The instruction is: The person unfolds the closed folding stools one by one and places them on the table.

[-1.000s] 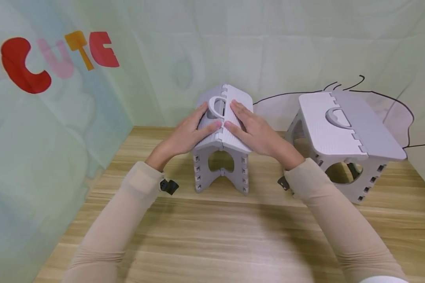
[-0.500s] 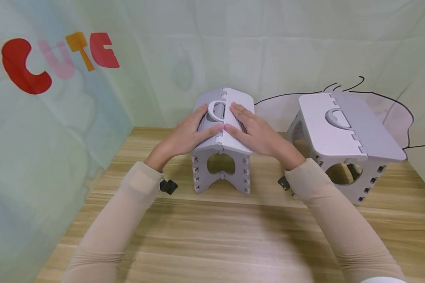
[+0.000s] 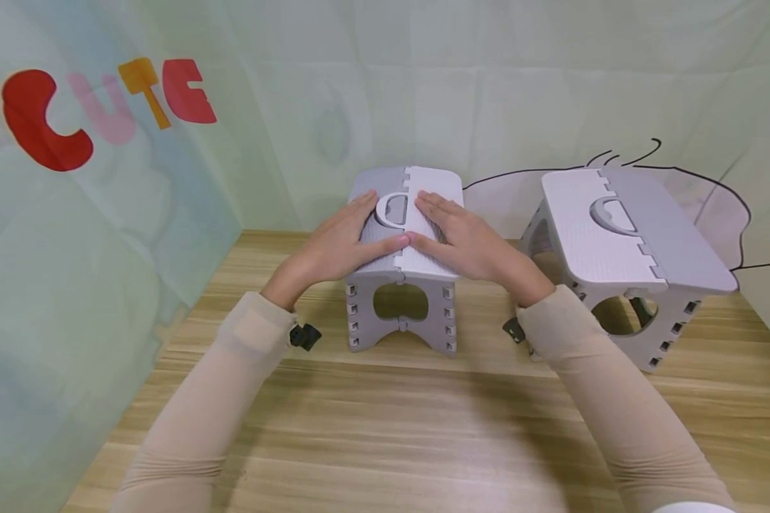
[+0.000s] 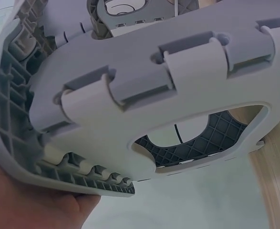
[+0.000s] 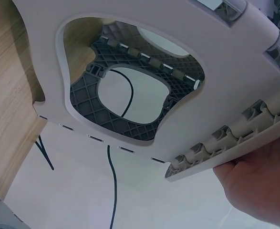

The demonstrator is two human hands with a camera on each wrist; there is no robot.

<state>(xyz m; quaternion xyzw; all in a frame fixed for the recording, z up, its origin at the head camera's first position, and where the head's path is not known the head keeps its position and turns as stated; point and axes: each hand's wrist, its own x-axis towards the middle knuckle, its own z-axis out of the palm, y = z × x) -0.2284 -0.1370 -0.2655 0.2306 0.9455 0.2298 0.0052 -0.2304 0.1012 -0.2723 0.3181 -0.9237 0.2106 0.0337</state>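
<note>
A small grey-and-white folding step stool [image 3: 436,179] stands upright near the back wall. My left hand [image 3: 336,246] rests on the grey half of its top, and my right hand [image 3: 471,242] on the white half. Both thumbs meet near the centre seam, with the fingers lying straight beside the arched handle [image 3: 390,222]. The top looks nearly flat. From the left wrist, the ribbed underside and hinged side panel [image 4: 106,114] show, my palm [image 4: 39,205] at the top's edge. The right wrist view shows the other side panel [image 5: 230,90] with its large cut-out.
A second, larger folding stool [image 3: 609,249] stands unfolded at the right. Both are on a wood-grain surface [image 3: 385,434]. A printed cloth backdrop [image 3: 295,107] closes off the back and left, with coloured letters [image 3: 141,75] on it.
The stool's top has gone from a raised peak to nearly flat, its centre seam sinking under my hands. Its side panels have spread apart. The larger stool has stayed put.
</note>
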